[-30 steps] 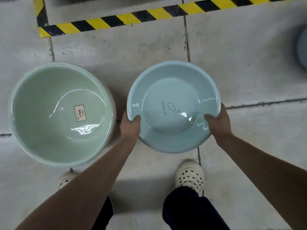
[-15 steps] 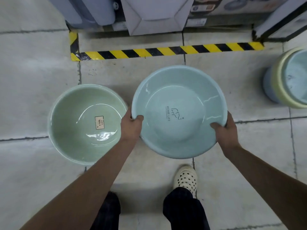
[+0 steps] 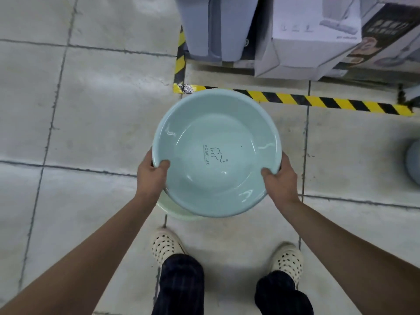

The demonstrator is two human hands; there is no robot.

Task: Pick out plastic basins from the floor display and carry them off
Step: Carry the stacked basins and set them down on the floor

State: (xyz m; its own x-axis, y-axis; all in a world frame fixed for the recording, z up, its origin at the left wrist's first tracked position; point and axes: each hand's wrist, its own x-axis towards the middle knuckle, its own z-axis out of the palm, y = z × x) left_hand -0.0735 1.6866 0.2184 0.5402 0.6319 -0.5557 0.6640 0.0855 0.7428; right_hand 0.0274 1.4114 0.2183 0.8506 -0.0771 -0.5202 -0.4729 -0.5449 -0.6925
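Note:
A light blue plastic basin with "HOME LIFE" printed inside is held up over the floor. My left hand grips its near left rim, thumb inside. My right hand grips the near right rim the same way. Under the blue basin, only a pale green sliver of the larger green basin shows at its lower left edge; the rest is hidden.
Yellow-black hazard tape marks the display edge ahead. Behind it stand grey plastic bins and white boxes. Another basin peeks in at the right edge. My feet in white clogs stand on grey tiles.
The blue basin has shifted left and now covers the green basin, which was in full view at its left before. The view has moved, showing more shelf goods.

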